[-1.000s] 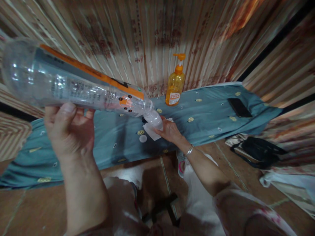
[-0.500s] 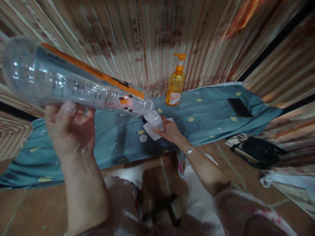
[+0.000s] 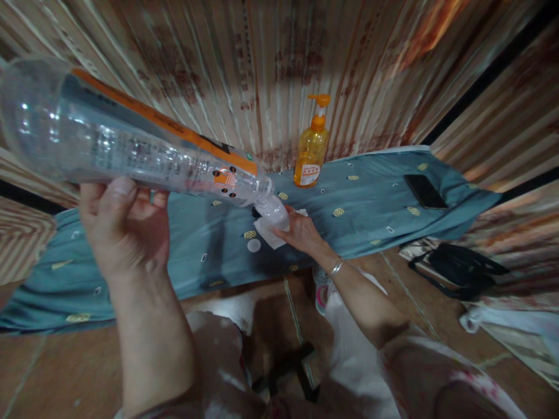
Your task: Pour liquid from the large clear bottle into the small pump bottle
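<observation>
The left hand (image 3: pixel 124 230) has tipped the big clear bottle (image 3: pixel 131 151) up a bit more — fingers wrapped round it. Its mouth meets the small bottle (image 3: pixel 274 210) pinched by the right hand (image 3: pixel 301 233) over the counter (image 3: pixel 371 198) — pouring goes on.

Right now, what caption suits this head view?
Left hand tips clear bottle into small bottle held by right hand.

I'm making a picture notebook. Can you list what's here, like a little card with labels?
Left hand: holds big clear bottle, tipped, mouth down
Right hand: holds small bottle under the big one's mouth
Under them: white paper, white cap
Table: blue cloth
By wall: orange pump bottle
Far right: phone
</observation>
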Motion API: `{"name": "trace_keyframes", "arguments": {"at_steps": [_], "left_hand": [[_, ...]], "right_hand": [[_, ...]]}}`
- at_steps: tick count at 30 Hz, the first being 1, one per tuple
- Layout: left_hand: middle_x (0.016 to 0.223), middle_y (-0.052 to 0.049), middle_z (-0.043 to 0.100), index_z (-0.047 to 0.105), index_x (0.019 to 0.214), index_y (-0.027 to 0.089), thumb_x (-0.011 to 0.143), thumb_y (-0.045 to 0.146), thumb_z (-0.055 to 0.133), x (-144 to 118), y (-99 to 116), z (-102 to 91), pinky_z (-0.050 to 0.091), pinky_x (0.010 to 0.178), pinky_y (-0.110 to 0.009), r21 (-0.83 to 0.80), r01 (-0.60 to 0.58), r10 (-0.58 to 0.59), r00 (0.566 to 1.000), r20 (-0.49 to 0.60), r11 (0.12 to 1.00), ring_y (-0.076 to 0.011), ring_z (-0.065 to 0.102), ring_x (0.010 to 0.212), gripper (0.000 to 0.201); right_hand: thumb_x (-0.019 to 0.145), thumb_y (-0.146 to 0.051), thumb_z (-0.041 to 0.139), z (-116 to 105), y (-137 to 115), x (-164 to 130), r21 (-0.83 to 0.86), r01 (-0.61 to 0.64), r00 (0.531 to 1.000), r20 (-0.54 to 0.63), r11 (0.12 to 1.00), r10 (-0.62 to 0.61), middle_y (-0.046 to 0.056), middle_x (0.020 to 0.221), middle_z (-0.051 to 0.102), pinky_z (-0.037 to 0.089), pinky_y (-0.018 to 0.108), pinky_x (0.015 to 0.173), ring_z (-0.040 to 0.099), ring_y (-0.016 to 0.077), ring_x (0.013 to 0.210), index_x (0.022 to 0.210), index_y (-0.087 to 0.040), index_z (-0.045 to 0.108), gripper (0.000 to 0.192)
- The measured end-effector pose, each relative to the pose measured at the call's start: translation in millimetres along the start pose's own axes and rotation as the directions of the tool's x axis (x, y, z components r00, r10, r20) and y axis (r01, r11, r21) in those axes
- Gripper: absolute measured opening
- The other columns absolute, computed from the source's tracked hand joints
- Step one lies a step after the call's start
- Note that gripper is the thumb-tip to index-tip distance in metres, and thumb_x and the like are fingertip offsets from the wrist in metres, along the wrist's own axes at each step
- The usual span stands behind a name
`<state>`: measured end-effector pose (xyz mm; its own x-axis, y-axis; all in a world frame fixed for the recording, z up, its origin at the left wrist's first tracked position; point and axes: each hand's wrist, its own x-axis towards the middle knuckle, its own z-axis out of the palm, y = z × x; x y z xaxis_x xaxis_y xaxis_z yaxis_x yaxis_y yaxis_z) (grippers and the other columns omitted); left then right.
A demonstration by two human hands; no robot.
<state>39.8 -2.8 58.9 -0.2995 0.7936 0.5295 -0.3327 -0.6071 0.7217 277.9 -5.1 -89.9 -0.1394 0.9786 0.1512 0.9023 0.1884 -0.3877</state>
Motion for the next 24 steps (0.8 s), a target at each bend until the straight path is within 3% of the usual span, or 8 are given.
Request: {"name": "trace_keyframes", "arguments": {"at_steps": [9,16,24], "left_hand": [[0.081,0.005,0.063,0.059,0.071,0.025,0.046,0.032,0.088,-0.5,0.6,0.2,0.048,0.075,-0.023,0.024,-0.009,0.008,0.999,0.047,1.000,-0.0122,0.057,0.081,0.039],[0.075,0.005,0.063,0.059,0.073,0.026,0.048,0.028,0.086,-3.0,-0.3,7.1,0.049,0.070,-0.023,-0.044,-0.018,0.017,1.000,-0.020,0.999,-0.0120,0.057,0.072,0.037],[0.075,0.005,0.062,0.059,0.071,0.025,0.047,0.029,0.087,-3.6,0.0,8.5,0.047,0.066,-0.022,-0.064,-0.004,0.001,0.999,-0.038,0.998,-0.0123,0.058,0.077,0.037]], "right_hand": [[0.092,-0.046,0.064,-3.6,-3.0,0.1,-0.011,-0.013,0.999,0.030,1.000,0.013,0.020,0.114,0.074,0.052,0.033,0.090,0.070,0.0292,0.109,0.141,-0.001,0.045,0.068],[0.091,-0.045,0.064,-1.7,-1.4,-0.3,-0.032,0.002,1.000,0.005,0.999,-0.001,0.020,0.116,0.073,0.053,0.033,0.090,0.070,0.0292,0.109,0.141,-0.002,0.045,0.068],[0.092,-0.045,0.064,1.0,0.4,-0.5,-0.021,0.010,1.000,0.000,1.000,-0.010,0.021,0.115,0.073,0.053,0.034,0.091,0.070,0.0294,0.108,0.141,-0.001,0.044,0.069]]}}
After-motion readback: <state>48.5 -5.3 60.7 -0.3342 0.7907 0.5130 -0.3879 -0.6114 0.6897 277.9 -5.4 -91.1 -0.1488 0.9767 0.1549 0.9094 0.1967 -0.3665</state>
